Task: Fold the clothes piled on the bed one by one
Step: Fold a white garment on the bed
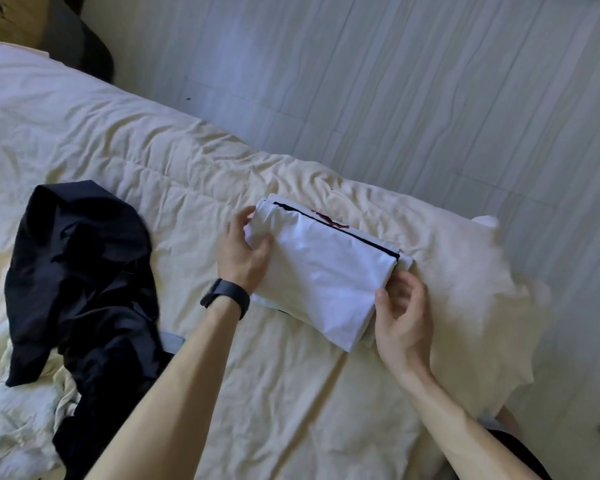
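A folded white garment (pixel 329 268) with a dark trim line and a small red mark lies on the cream bed cover (pixel 136 161) near the bed's right corner. My left hand (pixel 245 251), a black band on its wrist, grips the garment's left end with curled fingers. My right hand (pixel 400 317) pinches the garment's right edge, fingers tucked into the layers. A crumpled black garment (pixel 84 278) lies unfolded at the left, with a bit of pale blue cloth (pixel 174 341) peeking from under it.
The bed's edge runs diagonally from upper left to lower right, with pale wood-look floor (pixel 395 81) beyond it. A dark object (pixel 87 46) stands on the floor at the upper left. Rumpled cream sheet fills the lower left corner.
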Demonstrator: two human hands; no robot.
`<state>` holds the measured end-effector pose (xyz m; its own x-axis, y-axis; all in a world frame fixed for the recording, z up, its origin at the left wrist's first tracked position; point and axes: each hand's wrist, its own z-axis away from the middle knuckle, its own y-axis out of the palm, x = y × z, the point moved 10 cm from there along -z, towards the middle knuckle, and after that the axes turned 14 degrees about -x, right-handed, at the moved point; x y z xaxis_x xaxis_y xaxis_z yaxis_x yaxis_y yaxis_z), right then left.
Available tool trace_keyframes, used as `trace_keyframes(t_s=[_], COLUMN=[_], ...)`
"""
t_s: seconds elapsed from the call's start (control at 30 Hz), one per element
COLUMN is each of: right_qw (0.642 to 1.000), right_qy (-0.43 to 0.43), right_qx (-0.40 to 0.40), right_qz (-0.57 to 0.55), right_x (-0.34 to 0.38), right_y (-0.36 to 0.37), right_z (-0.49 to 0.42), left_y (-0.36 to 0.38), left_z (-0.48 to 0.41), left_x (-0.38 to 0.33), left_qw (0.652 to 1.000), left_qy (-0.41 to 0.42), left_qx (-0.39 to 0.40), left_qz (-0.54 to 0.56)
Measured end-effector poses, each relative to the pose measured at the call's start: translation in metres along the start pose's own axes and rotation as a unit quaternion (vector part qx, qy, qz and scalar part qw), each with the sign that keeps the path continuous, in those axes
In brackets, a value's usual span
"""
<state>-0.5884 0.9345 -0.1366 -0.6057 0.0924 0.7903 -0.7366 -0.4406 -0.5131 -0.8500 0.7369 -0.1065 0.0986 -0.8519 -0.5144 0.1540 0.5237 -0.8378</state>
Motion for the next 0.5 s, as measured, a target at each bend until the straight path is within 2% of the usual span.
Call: trace_keyframes(t_s=[0.07, 0.1, 0.13, 0.2, 0.3, 0.37, 0.5], right_qw=[0.980, 0.958, 0.939, 0.919, 0.877, 0.848, 0.829], right_qy=[-0.176, -0.262, -0.316, -0.348, -0.378, -0.421, -0.442], right_qx=[-0.052, -0.037, -0.003, 0.060, 0.112, 0.114, 0.109], right_qz=[0.077, 0.111, 0.134, 0.177, 0.273, 0.302, 0.326], right_x=[0.035, 0.052, 0.064, 0.072, 0.057, 0.037, 0.013], right_y=[-0.006, 0.004, 0.021, 0.058, 0.100, 0.108, 0.094], right_z=[0.015, 0.029, 0.042, 0.058, 0.051, 0.031, -0.011], left_y=[-0.012, -0.009, 0.000, 0.031, 0.072, 0.086, 0.096], left_z=[0.019, 0.032, 0.045, 0.062, 0.055, 0.039, 0.021], left_x=[-0.024, -0.034, -0.041, -0.038, -0.011, -0.001, 0.001], left_qw=[0.980, 0.963, 0.946, 0.920, 0.887, 0.878, 0.886], left_qy=[0.151, 0.217, 0.273, 0.346, 0.362, 0.370, 0.361], left_qx=[-0.084, -0.102, -0.096, -0.018, 0.108, 0.120, 0.102], left_qz=[-0.093, -0.127, -0.147, -0.183, -0.263, -0.278, -0.272])
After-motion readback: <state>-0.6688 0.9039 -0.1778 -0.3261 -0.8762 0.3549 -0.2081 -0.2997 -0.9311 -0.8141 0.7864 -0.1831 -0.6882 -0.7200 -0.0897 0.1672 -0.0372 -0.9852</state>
